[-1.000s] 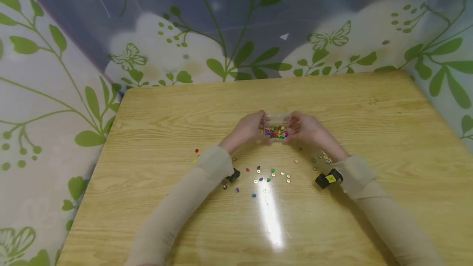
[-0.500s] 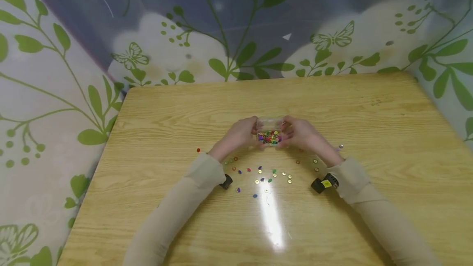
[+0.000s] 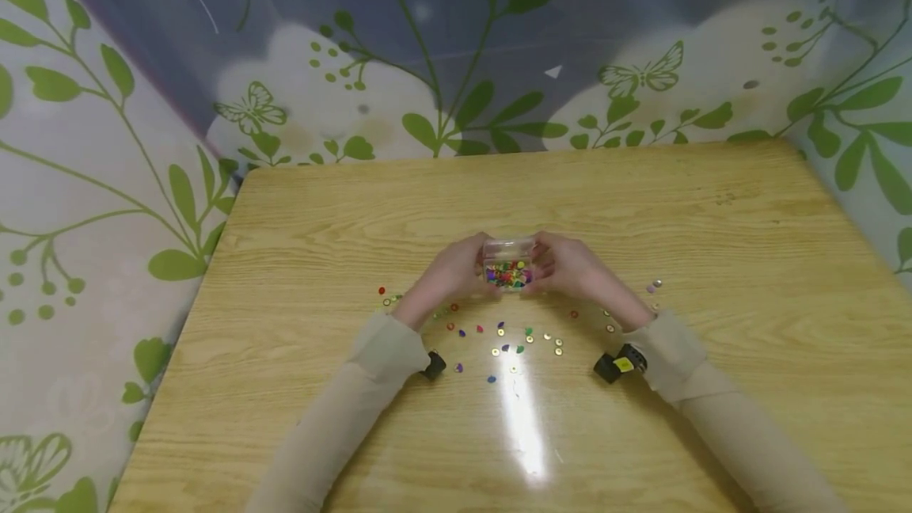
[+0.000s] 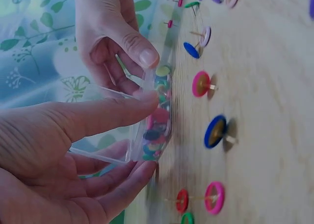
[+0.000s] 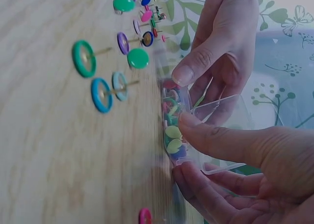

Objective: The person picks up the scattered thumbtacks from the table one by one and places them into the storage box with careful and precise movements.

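A small clear plastic box full of colourful thumbtacks is held between both hands near the middle of the table. My left hand grips its left end and my right hand its right end. In the left wrist view the left thumb lies along the box's front wall, with fingers beneath. The right wrist view has the right thumb pressed on the same wall. The box's hinged lid stands raised, away from the tacks. Loose thumbtacks lie close by, such as a blue one and a green one.
Several more thumbtacks are scattered on the wooden table, some between the forearms, a red one to the left, others near the right wrist. Patterned fabric walls border the table's back and sides.
Both hands have brought the box a little to the left and nearer the body. The scattered thumbtacks on the table have stayed where they were.
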Available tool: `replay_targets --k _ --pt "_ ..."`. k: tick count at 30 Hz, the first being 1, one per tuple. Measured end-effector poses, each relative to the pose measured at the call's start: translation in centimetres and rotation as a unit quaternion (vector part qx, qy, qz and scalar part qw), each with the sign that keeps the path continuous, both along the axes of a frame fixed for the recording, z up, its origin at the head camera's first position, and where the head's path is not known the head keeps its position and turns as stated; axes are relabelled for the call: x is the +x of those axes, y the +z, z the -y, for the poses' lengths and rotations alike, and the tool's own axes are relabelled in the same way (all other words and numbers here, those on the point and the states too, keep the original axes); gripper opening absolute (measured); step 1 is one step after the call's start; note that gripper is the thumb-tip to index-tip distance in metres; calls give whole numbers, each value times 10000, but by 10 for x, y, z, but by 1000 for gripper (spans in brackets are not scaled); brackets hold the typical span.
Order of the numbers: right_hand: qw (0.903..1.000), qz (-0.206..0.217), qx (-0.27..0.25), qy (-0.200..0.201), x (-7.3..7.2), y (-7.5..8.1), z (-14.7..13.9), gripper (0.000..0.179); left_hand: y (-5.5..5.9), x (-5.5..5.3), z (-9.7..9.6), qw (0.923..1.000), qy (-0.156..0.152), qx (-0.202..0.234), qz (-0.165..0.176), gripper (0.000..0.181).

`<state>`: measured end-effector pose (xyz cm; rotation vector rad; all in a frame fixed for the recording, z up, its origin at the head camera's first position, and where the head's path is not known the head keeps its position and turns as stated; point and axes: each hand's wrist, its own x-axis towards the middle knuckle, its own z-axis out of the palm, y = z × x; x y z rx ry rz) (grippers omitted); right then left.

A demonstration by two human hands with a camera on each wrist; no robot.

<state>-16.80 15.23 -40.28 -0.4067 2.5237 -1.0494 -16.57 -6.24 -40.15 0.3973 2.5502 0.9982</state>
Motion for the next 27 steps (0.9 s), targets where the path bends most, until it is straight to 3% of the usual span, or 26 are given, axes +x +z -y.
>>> replay_targets --k 11,19,27 --pt "9999 -60 -126 100 7 1 6 59 -6 5 9 9966 181 640 491 65" --pt "9996 -159 -85 223 10 1 2 58 -7 5 9 9988 -5 373 324 66" --pt "9989 -230 -77 394 9 2 2 58 -5 8 9 9990 95 290 341 69"
